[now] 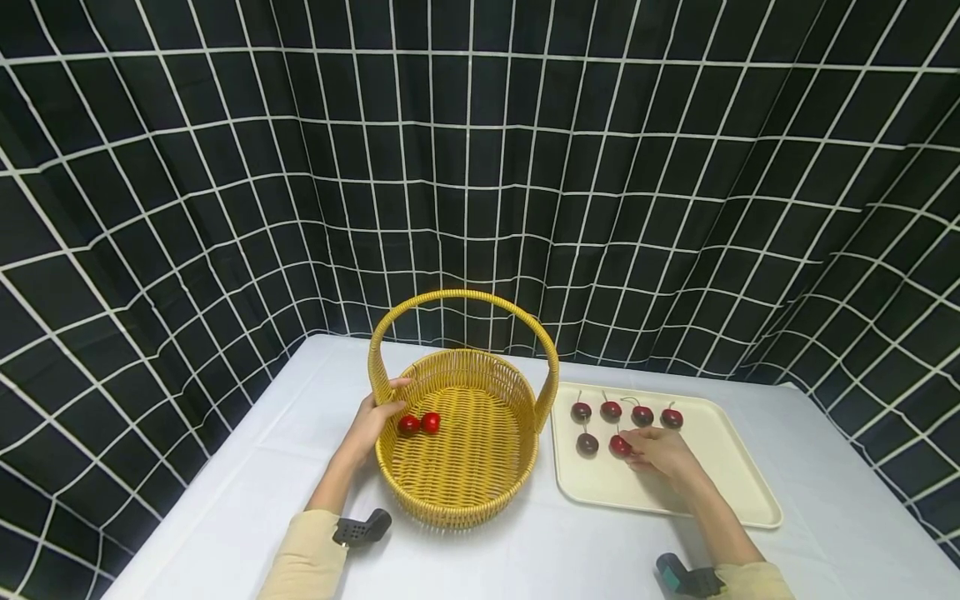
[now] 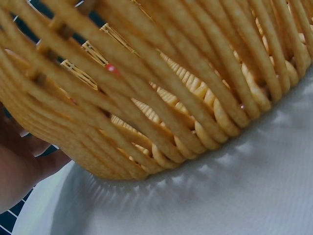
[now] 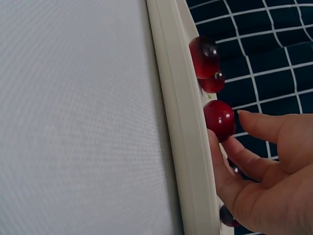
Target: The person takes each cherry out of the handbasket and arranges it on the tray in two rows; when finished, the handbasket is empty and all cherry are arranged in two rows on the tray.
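My left hand (image 1: 369, 423) grips the left side of a yellow wicker basket (image 1: 457, 510), by the foot of its tall arched handle. In the left wrist view, part of that hand (image 2: 24, 161) shows beside the woven wall (image 2: 195, 88). Two bright red cherries (image 1: 431, 422) lie inside the basket at its left. Over a cream tray (image 1: 720, 467), my right hand (image 1: 663, 454) reaches to a red cherry (image 1: 619, 447) in the front row. In the right wrist view, the fingers lie against this cherry (image 3: 220, 120) while the thumb stands slightly apart from it.
Several darker stemmed cherries (image 1: 611, 411) stand in rows on the tray, to the right of the basket. A white cloth (image 1: 517, 558) covers the table. Black curtain with a white grid (image 1: 480, 167) hangs behind and at the sides.
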{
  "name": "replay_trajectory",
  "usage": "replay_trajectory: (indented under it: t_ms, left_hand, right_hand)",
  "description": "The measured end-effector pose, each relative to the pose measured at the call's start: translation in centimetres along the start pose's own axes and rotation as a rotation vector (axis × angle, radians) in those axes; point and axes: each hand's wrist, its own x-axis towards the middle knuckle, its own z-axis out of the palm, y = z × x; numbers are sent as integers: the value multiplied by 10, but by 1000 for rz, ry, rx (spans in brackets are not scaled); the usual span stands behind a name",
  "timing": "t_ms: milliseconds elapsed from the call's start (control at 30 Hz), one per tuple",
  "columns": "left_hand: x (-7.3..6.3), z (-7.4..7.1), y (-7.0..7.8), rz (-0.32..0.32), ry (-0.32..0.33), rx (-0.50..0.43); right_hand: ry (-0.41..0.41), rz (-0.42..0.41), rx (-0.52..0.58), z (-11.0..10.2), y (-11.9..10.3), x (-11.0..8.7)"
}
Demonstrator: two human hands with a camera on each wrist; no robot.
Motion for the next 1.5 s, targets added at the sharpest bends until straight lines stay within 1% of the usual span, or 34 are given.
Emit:
replay_trajectory:
  t_ms: [233, 467, 567, 600, 667, 800, 1033, 1167, 1267, 1500]
  left_hand:
    - [0, -1, 1, -21, -17, -10]
    - [-1, 0, 1, -5, -6, 5]
    - [-1, 0, 1, -5, -3, 1]
    - [-1, 0, 1, -6, -3, 1]
    - [-1, -1, 1, -7, -1, 2]
    - [-1, -1, 0, -6, 1, 5]
    - [0, -1, -1, 12, -2, 3]
    - [0, -1, -1, 12, -4, 5]
    - [0, -1, -1, 8, -3, 8]
    - [1, 0, -1, 10, 0, 3]
  right_hand:
    - [-19, 3, 24, -4, -2, -2]
    - [-38, 69, 99, -19, -4, -6]
    - [-62, 56, 145, -25, -6, -9]
    - [-77, 43, 158, -27, -6, -10]
    - [-114, 21, 219, -30, -8, -12]
    - [-207, -28, 305, -35, -14, -16]
    - [-336, -71, 374, -39, -27, -28]
    - [-441, -105, 446, -37, -38, -35]
    - [-502, -138, 465, -34, -46, -41]
    - [-585, -235, 434, -24, -64, -52]
